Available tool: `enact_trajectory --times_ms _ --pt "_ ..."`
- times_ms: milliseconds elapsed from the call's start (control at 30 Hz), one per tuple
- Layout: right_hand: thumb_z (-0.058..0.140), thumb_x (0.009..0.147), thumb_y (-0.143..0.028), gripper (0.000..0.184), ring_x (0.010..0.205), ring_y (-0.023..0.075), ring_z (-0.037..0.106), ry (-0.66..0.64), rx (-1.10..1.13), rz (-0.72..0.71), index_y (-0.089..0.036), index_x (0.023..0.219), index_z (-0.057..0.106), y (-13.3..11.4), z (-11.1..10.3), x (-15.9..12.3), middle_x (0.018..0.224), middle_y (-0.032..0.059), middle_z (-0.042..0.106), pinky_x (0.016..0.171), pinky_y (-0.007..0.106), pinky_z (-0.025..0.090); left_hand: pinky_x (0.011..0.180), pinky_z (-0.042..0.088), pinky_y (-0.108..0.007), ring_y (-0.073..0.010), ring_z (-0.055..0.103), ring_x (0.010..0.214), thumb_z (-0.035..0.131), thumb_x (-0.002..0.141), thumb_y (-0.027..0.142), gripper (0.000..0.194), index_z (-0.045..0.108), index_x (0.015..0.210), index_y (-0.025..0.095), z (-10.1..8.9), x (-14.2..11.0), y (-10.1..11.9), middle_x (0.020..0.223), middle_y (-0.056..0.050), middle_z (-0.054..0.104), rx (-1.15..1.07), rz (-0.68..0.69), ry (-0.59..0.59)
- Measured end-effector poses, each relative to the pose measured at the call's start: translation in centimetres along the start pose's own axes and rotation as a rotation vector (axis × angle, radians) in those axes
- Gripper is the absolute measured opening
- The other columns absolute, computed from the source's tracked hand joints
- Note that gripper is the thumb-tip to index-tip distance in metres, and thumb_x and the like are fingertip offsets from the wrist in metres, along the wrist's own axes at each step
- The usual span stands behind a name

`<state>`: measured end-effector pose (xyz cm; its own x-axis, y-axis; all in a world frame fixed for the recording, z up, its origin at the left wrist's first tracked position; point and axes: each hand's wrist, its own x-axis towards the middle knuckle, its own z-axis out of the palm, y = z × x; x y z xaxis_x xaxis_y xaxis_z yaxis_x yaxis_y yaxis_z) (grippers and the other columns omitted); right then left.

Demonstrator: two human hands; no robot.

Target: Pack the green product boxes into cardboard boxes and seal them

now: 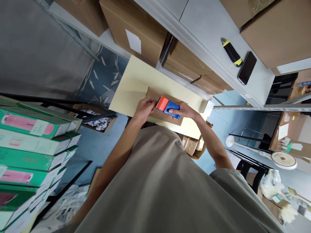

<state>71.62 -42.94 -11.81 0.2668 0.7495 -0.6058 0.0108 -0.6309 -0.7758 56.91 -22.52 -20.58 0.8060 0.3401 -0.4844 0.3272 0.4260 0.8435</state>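
The orange-and-blue tape dispenser [167, 106] is in the right hand [185, 110], directly over the brown carton [160, 115], which lies flat on the pale yellow bench [132, 77]. The right-hand fingers are closed around the blue end, with the thumb laid along its upper face; this seems a sensible hold, since it leaves the toothed edge at the orange end bare and pointing toward the left end of the carton. The left hand [144, 108] is over that same left end, its fingers drawn together beside the teeth, probably to work at the tape's free end; whether they pinch any tape or only touch the edge, I cannot tell. The carton lies slantwise in front of the body, presumably so that both hands reach it with the arms bent easily, and it has bare bench beyond its far side. Beyond the carton and to its right, a grey shelf [209, 35] bears a black-and-yellow utility knife [232, 52] and, just beside it, a dark phone [247, 68], likely set there to be within reach yet off the surface under the carton.
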Motion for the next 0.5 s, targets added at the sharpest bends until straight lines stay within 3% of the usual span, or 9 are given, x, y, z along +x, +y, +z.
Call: enact_trajectory --times_ms 133,200,300,500 --pt "0.089 0.081 -0.084 0.065 0.067 0.0208 0.077 -0.010 0.012 0.043 -0.022 0.087 0.068 -1.0 0.0 0.3 0.072 0.0003 0.075 0.063 0.029 0.062 0.075 0.057 -0.030 -0.0189 0.070 0.082 0.083 0.093 0.038 0.020 0.082 0.091 0.018 -0.2 -0.4 0.2 0.087 -0.005 0.077 0.094 0.151 0.163" --pt "0.090 0.081 -0.084 0.066 0.067 0.0212 0.078 -0.012 0.003 0.078 -0.022 0.085 0.068 -1.6 0.1 0.7 0.072 0.0009 0.076 0.061 0.029 0.061 0.081 0.059 -0.031 -0.0205 0.073 0.087 0.084 0.092 0.038 0.021 0.084 0.094 0.017 -0.6 -0.5 0.3 0.093 -0.006 0.081 0.151 0.199 0.224" --pt "0.088 0.081 -0.086 0.067 0.066 0.0209 0.078 -0.026 -0.017 0.120 -0.022 0.085 0.070 -2.4 0.0 1.1 0.072 0.0019 0.077 0.060 0.029 0.060 0.074 0.056 -0.029 -0.0185 0.069 0.080 0.084 0.092 0.041 0.024 0.085 0.095 0.017 -2.2 -0.2 0.4 0.090 -0.006 0.080 0.181 0.193 0.285" --pt "0.084 0.084 -0.089 0.067 0.067 0.0201 0.074 -0.043 -0.123 0.176 -0.022 0.090 0.076 -2.8 -0.7 1.2 0.067 0.0019 0.077 0.066 0.031 0.060 0.058 0.043 -0.023 -0.0121 0.055 0.064 0.082 0.089 0.040 0.024 0.082 0.095 0.016 -7.8 1.3 -1.0 0.070 0.001 0.065 0.153 0.153 0.431"
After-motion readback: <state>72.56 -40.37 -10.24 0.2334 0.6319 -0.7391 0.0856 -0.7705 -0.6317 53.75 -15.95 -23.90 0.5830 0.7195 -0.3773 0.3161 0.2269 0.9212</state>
